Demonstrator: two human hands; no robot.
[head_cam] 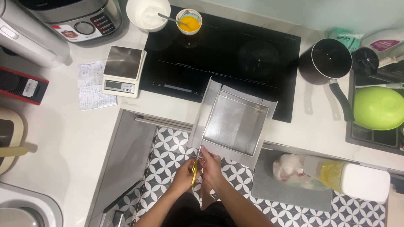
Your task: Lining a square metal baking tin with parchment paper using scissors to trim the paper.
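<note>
1. Metal, square and shiny: baking tin sitting on a sheet of grey lining paper at the front edge of the white counter, partly over the black cooktop, with the near corner of the paper overhanging the patterned floor tiles.
2. Left hand wrapped around yellow-handled scissors, fingers curled shut on the handle; right hand pinching the paper's near corner, fingers narrow and closed on it.
3. Judged best done by keeping the paper taut with the pinching hand, aiming the cut straight toward the tin's corner and stopping short of its base, with the tin kept square so the flaps fold evenly.
4. Elsewhere: kitchen scale, handwritten note, white bowl, small cup of yellow liquid, dark saucepan, green lid.
5. Hard to make out: scissor blades mostly hidden between the hands, possibly open, but not clear. Paper's underside and the exact cut line concealed. Appliances at the left cut off by the frame.
</note>
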